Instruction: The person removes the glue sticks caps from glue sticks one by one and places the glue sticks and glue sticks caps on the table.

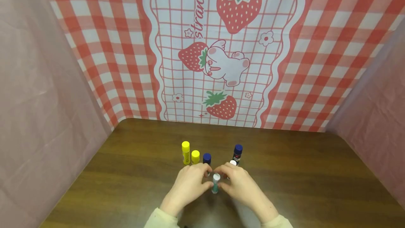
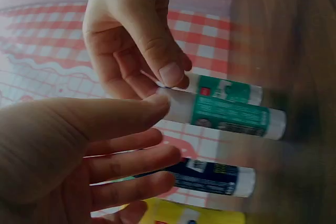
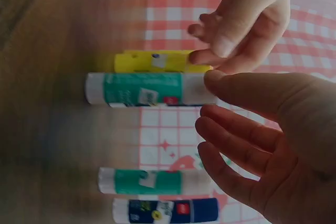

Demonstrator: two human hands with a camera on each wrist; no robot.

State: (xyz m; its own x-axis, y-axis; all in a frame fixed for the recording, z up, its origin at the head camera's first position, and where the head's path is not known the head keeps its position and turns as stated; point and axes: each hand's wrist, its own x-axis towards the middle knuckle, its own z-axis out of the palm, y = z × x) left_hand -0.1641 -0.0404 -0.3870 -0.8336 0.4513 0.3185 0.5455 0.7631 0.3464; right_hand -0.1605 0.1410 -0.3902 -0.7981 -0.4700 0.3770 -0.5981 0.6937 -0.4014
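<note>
A green glue stick with a white cap (image 1: 216, 184) stands upright on the table between both hands. My left hand (image 1: 191, 183) is at its left, fingers spread and fairly straight; in the left wrist view the thumb (image 2: 139, 107) overlaps the pale cap (image 2: 178, 105). On the other side is my right hand (image 1: 241, 184), loosely opened. Its thumb (image 3: 239, 88) lies right at the cap in the right wrist view, the other fingers apart from the stick. A second green glue stick (image 3: 147, 182) stands beyond the right hand, mostly hidden by it in the head view.
Two yellow glue sticks (image 1: 185, 153) and a navy glue stick (image 1: 207, 158) stand behind the left hand. Another navy glue stick (image 1: 237, 153) is behind the right hand. A strawberry-print checked cloth (image 1: 221, 55) hangs along the back edge of the brown wooden table (image 1: 126, 171).
</note>
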